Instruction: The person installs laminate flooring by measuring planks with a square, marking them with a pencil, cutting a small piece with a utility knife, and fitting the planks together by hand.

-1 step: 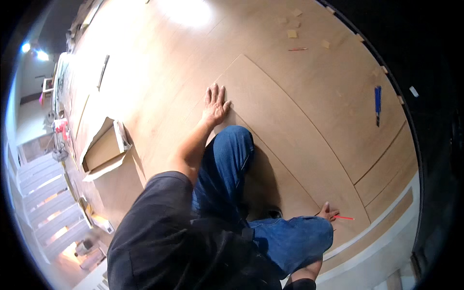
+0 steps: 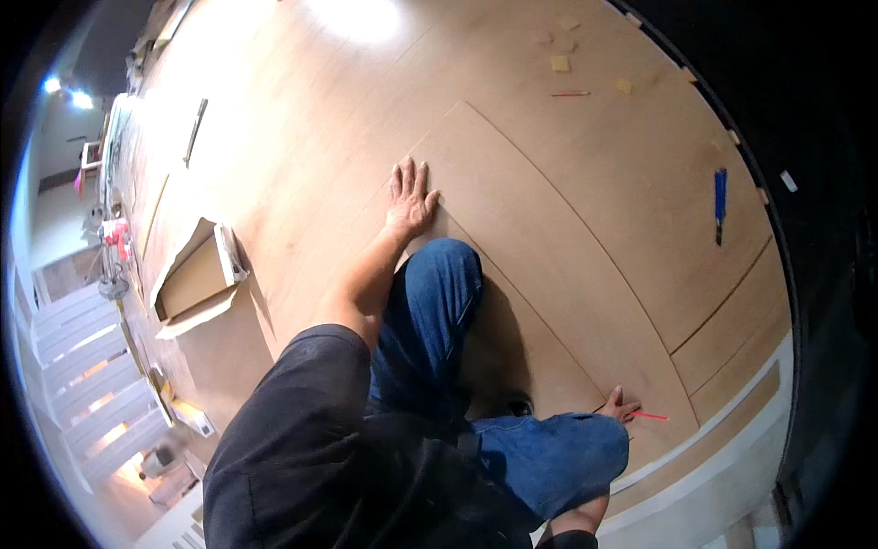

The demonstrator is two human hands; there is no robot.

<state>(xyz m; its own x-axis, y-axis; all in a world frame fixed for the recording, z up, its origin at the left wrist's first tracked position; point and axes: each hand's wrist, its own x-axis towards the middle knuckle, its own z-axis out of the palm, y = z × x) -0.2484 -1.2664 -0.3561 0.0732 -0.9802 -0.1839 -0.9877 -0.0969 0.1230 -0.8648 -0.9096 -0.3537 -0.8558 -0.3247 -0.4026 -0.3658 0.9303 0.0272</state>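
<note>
My left hand (image 2: pixel 412 203) lies flat with its fingers spread, at the far end of a light wood-look floor plank (image 2: pixel 553 252). That plank runs diagonally from there toward the lower right, with a thin seam along each long side. Low at the right, by its near end, my right hand (image 2: pixel 622 405) rests partly behind my bent knee. A slim red pencil (image 2: pixel 650 417) sticks out to the right from its fingers. Part of that hand is hidden by the knee.
A blue utility knife (image 2: pixel 721 206) lies on the floor at the right. Farther off are another red pencil (image 2: pixel 571 93) and small tan chips (image 2: pixel 560 63). An opened carton (image 2: pixel 197 279) stands at the left. Spacers line the dark edge on the right; a white strip (image 2: pixel 713 435) borders the lower right.
Both hands stay in the same places on the floor. Only the view has shifted very slightly.
</note>
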